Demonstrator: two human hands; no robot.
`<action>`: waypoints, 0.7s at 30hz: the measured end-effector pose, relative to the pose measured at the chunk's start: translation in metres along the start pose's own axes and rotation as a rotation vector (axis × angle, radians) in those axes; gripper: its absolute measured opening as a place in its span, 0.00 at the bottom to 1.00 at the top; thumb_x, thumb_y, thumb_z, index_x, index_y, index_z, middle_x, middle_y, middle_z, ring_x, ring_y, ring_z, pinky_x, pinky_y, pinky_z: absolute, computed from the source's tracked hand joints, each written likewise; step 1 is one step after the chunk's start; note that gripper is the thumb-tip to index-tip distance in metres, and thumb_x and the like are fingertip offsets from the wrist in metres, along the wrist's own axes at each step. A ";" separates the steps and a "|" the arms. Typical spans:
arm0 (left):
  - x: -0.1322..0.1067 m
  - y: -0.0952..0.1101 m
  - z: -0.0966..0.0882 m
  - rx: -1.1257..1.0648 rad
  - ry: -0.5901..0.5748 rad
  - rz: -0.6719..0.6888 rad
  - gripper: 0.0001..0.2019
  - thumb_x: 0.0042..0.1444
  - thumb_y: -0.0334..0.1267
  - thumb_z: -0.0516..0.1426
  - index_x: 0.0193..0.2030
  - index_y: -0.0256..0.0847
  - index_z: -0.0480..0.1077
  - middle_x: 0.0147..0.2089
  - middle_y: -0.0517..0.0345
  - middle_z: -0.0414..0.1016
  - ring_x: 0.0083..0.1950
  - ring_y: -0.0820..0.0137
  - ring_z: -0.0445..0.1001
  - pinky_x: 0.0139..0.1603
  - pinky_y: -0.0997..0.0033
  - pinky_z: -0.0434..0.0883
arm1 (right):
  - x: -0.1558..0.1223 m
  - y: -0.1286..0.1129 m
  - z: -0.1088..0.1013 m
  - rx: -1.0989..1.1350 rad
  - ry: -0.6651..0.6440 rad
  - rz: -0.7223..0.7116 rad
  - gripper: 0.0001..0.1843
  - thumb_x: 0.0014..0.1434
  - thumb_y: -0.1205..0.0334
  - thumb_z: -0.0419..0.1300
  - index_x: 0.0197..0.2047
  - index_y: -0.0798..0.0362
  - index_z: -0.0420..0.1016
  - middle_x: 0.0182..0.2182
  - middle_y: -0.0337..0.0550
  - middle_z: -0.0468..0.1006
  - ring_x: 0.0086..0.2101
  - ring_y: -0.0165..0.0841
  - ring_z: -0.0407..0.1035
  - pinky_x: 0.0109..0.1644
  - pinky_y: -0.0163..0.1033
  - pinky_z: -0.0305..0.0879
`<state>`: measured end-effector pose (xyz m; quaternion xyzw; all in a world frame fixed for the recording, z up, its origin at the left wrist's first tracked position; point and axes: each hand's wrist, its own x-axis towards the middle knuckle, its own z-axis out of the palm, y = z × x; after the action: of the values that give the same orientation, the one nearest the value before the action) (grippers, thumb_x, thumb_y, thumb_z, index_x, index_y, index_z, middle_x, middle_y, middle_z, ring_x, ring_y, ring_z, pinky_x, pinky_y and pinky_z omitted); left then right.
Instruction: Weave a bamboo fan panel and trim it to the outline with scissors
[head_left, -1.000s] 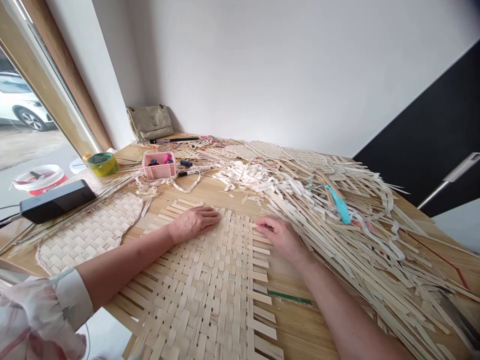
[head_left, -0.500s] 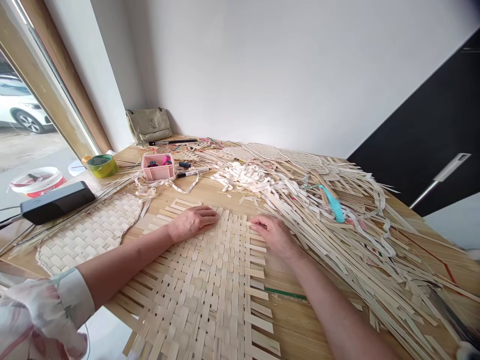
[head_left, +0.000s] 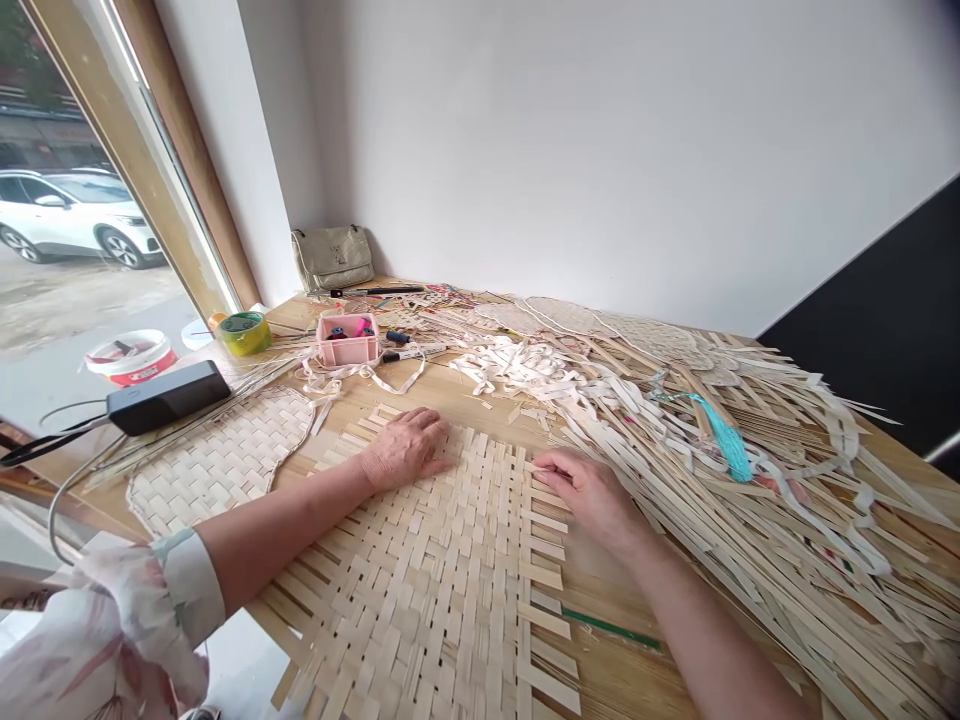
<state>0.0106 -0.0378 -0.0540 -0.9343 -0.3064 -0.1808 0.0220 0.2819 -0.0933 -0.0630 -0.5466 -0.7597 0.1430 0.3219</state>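
Observation:
A large woven mat of pale bamboo strips (head_left: 442, 570) lies on the wooden table in front of me. My left hand (head_left: 409, 447) rests flat on its far part, fingers stretched out and pressing down. My right hand (head_left: 581, 487) sits at the mat's right edge, fingers curled, with the fingertips pinching the end of a loose strip (head_left: 541, 470) that sticks out of the weave.
A big heap of loose bamboo strips (head_left: 720, 480) with a turquoise tassel (head_left: 721, 432) fills the right side. A smaller woven piece (head_left: 221, 455), a black power bank (head_left: 169, 395), a tape roll (head_left: 244, 331), a pink box (head_left: 347, 340), markers and a beige handbag (head_left: 332, 256) lie left and behind.
The camera has swung a little to the left, shifting everything rightward in view. Both hands keep their places on the mat; the right hand stays at the mat's edge strips.

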 end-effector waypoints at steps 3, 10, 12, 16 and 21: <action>-0.001 -0.003 0.004 -0.005 0.013 0.019 0.21 0.57 0.49 0.53 0.50 0.34 0.66 0.50 0.43 0.70 0.53 0.58 0.67 0.53 0.58 0.68 | 0.000 0.000 -0.001 -0.011 0.000 -0.010 0.06 0.52 0.64 0.53 0.27 0.50 0.70 0.26 0.42 0.75 0.29 0.35 0.69 0.34 0.40 0.65; 0.000 -0.010 0.012 -0.010 0.034 0.106 0.22 0.60 0.49 0.49 0.52 0.35 0.67 0.51 0.45 0.71 0.54 0.59 0.68 0.54 0.58 0.67 | -0.002 -0.008 -0.008 -0.035 0.000 -0.014 0.06 0.54 0.67 0.53 0.28 0.50 0.70 0.27 0.41 0.75 0.30 0.34 0.69 0.35 0.38 0.64; 0.000 -0.010 0.012 -0.012 0.043 0.117 0.22 0.60 0.49 0.48 0.52 0.35 0.67 0.50 0.45 0.72 0.53 0.60 0.68 0.53 0.58 0.68 | -0.001 -0.010 -0.010 -0.033 -0.010 -0.019 0.06 0.54 0.67 0.53 0.27 0.50 0.70 0.28 0.41 0.75 0.30 0.34 0.69 0.35 0.38 0.64; 0.001 -0.009 0.012 -0.006 0.056 0.131 0.21 0.60 0.48 0.48 0.51 0.34 0.68 0.49 0.44 0.72 0.52 0.60 0.69 0.52 0.58 0.68 | 0.000 -0.009 -0.009 -0.025 -0.030 -0.019 0.07 0.53 0.68 0.54 0.25 0.50 0.70 0.26 0.41 0.75 0.29 0.34 0.68 0.34 0.37 0.63; 0.000 -0.009 0.013 0.010 0.053 0.122 0.20 0.60 0.48 0.49 0.51 0.35 0.68 0.50 0.45 0.71 0.53 0.59 0.68 0.53 0.58 0.68 | 0.001 -0.005 -0.006 -0.001 -0.037 0.009 0.06 0.52 0.67 0.55 0.25 0.51 0.70 0.26 0.41 0.75 0.30 0.34 0.69 0.36 0.38 0.63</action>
<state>0.0091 -0.0285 -0.0665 -0.9461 -0.2490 -0.2021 0.0458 0.2819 -0.0952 -0.0547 -0.5472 -0.7633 0.1541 0.3068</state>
